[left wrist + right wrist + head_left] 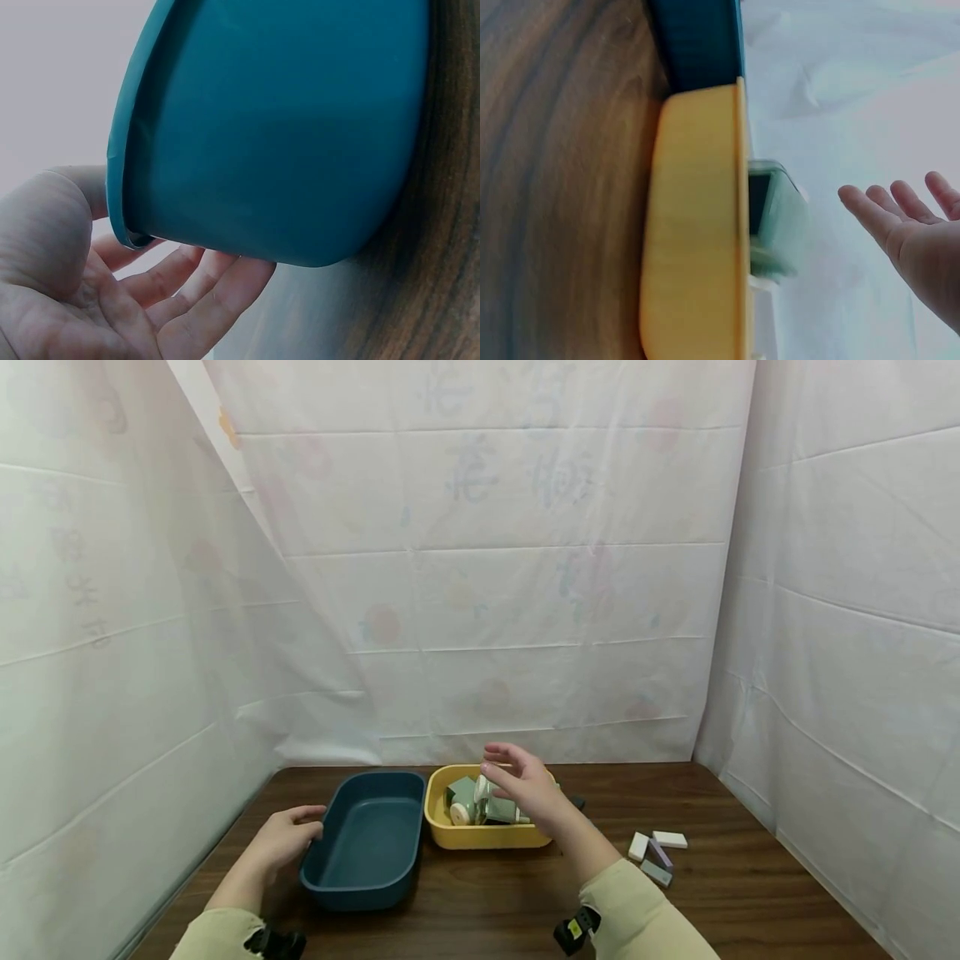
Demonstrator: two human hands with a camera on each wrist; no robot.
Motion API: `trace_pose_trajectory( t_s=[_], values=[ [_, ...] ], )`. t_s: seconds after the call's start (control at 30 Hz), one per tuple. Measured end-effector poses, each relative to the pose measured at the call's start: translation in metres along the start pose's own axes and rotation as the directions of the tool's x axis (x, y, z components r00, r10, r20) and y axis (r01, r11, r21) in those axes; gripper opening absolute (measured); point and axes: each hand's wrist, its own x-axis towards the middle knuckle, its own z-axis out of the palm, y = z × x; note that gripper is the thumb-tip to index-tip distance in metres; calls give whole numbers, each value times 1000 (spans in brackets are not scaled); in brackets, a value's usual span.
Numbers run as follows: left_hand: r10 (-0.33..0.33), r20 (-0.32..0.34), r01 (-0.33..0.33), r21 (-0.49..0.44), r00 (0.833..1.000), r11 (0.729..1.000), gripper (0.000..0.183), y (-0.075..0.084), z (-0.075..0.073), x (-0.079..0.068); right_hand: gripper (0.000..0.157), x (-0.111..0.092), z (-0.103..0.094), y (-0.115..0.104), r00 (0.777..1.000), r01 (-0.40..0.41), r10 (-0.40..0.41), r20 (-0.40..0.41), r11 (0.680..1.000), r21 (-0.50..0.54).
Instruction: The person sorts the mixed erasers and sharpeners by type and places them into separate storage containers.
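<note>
My left hand [281,842] is at the left side of an empty dark teal bin [365,893]. In the left wrist view its fingers [217,300] touch the bin's outer wall, and the thumb reaches over the rim, partly hidden. My right hand [523,783] hovers over a yellow bin [487,837], its fingers spread and holding nothing. Inside the yellow bin lie green box-like pieces [501,811], a round piece with a pale end [460,814] and a clear item with a white top [482,789]. The hand covers part of the contents.
The two bins stand side by side on a dark wooden table [510,902]. Several small blocks, white [670,840], purple [660,854] and grey [656,872], lie to the right. A dark object [577,802] shows behind my right forearm. White sheets [525,610] enclose the table.
</note>
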Motion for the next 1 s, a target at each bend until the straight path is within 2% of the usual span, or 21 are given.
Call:
trace_pose_trajectory(
  t_s=[0.43,0.77,1.0],
  values=[
    [-39,21,40,-67,999,997,58,-1,-2,-4,56,-8,-35,-12,995,42,-51,-90,994,-102],
    [-49,21,51,-103,999,993,58,-4,-2,-6,60,-15,-62,-15,989,-7,-18,-149,986,-168],
    [-56,27,58,-118,998,991,57,-3,-2,-8,59,-16,-84,-9,980,-7,-38,-195,974,-224]
  ],
)
